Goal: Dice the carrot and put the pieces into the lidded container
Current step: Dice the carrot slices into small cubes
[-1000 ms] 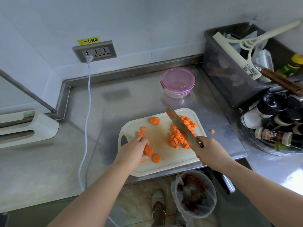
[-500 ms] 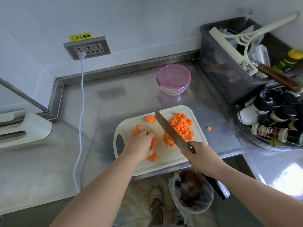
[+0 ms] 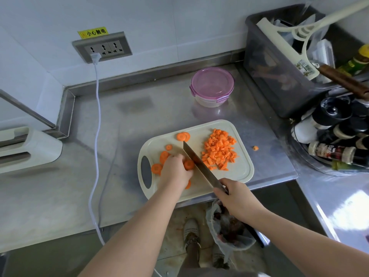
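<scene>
A cream cutting board [image 3: 242,170] lies near the counter's front edge. A heap of diced carrot [image 3: 219,148] covers its right side. Several round carrot slices [image 3: 182,136] lie on its left half. My left hand [image 3: 175,170] pinches a carrot slice [image 3: 188,164] against the board. My right hand [image 3: 233,196] grips the handle of a cleaver [image 3: 199,166], whose blade sits right beside that slice. The round container with a pink lid [image 3: 212,84] stands behind the board, its lid on.
One carrot bit [image 3: 255,148] lies on the steel counter right of the board. A dark bin [image 3: 279,62] of utensils and a rack of bottles [image 3: 335,144] crowd the right. A white cord [image 3: 96,136] hangs from the wall socket. A bagged waste bin [image 3: 229,226] stands on the floor below.
The cleaver has shifted left, away from the diced heap, to the slice under my left fingers. My left hand has moved slightly right and up on the board.
</scene>
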The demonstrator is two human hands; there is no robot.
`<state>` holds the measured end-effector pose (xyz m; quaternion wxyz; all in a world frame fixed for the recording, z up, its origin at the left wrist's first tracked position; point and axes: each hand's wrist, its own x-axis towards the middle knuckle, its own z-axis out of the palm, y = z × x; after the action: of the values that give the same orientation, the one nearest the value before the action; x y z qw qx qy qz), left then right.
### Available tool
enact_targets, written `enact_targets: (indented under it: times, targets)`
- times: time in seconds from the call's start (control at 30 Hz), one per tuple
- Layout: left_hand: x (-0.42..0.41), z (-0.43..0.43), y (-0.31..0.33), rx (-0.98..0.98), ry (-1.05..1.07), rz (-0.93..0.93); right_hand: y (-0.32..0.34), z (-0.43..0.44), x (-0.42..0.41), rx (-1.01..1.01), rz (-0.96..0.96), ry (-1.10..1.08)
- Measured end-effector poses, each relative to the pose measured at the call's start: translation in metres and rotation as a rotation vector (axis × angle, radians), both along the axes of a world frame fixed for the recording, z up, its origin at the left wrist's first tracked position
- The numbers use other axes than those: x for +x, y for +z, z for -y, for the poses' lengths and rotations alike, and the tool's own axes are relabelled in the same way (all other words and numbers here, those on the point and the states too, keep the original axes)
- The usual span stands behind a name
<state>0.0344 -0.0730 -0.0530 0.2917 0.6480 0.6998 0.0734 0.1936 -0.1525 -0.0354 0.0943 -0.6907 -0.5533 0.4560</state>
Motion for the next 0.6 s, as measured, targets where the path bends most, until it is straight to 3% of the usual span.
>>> enact_targets:
  times: [0.17,0.3,0.37,0.5,0.6]
  targets:
    - [0.007,0.007,0.000,0.000,0.154,0.167,0.000,0.003,0.001,0.013,0.026,0.005]
    - [0.010,0.010,-0.001,0.010,0.163,0.189,0.001,0.004,0.003,0.023,0.041,0.020]
    - [0.006,0.013,-0.002,-0.002,0.090,0.097,0.001,0.002,0.004,0.028,0.060,0.037]
    - [-0.011,0.029,-0.001,0.120,-0.210,-0.311,0.002,-0.001,0.008,0.006,0.053,0.035]
    - [-0.021,0.036,-0.003,0.155,-0.270,-0.365,0.003,-0.003,0.007,-0.001,0.044,0.035]
